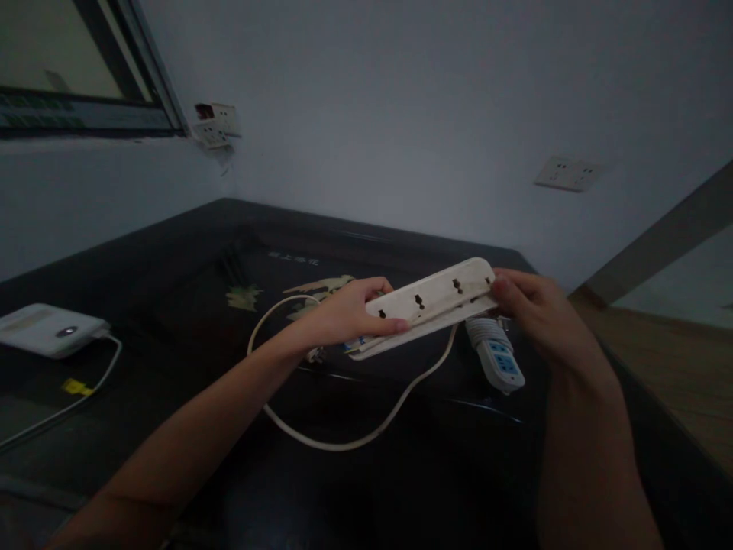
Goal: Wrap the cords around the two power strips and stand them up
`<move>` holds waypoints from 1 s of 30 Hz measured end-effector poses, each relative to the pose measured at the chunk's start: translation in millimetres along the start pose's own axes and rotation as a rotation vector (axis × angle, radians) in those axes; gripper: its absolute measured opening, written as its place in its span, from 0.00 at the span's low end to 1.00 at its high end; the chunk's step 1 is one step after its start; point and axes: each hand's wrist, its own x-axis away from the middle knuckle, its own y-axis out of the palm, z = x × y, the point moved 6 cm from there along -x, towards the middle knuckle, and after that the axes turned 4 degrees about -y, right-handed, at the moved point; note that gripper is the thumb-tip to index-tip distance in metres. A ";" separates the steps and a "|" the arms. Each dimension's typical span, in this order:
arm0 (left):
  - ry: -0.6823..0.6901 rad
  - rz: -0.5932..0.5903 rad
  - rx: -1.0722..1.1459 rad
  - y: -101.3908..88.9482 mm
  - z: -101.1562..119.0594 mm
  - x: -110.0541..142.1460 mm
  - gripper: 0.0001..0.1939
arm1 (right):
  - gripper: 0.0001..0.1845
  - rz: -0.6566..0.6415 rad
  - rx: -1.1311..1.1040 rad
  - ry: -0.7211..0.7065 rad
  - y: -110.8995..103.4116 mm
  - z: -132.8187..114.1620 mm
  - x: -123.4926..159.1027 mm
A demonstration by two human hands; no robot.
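I hold a long cream power strip (431, 303) with several sockets above a dark table (188, 252). My left hand (349, 312) is wrapped round its near left end, thumb on top. My right hand (530, 309) grips the far right end with closed fingers. Its cream cord (343, 441) loops down from the strip and lies in a wide curve on the table. Just below the right end lies a smaller white power strip with blue sockets (497, 355), its cord wound up beside it.
A white box-shaped device (49, 330) with a cable (62, 409) sits at the table's left edge, a yellow tag (77, 387) near it. Wall sockets (569, 173) are on the back wall, others (216, 124) in the corner under a window (74, 61). Wooden floor (676, 367) lies right.
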 end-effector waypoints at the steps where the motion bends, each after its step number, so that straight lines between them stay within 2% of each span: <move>1: 0.002 0.002 -0.007 0.4 0.1 0.4 0.20 | 0.25 -0.007 -0.008 0.007 1.0 -0.3 0.2; 9: 0.038 -0.146 -0.105 7.4 8.7 4.0 0.19 | 0.19 -0.004 0.040 0.012 11.6 -7.1 -0.1; 17: 0.039 -0.119 -0.031 8.2 6.3 1.2 0.21 | 0.19 0.089 -0.003 0.029 5.4 -2.3 0.0; 23: 0.044 -0.081 -0.001 9.9 7.7 1.5 0.22 | 0.20 0.090 0.033 0.007 5.9 -6.6 -0.3; 26: -0.005 -0.100 0.041 10.6 6.4 1.2 0.23 | 0.20 0.100 0.046 -0.008 5.0 -10.3 -0.2; 30: -0.077 -0.131 0.096 11.0 3.7 1.2 0.24 | 0.18 0.039 0.076 -0.063 4.9 -15.6 0.8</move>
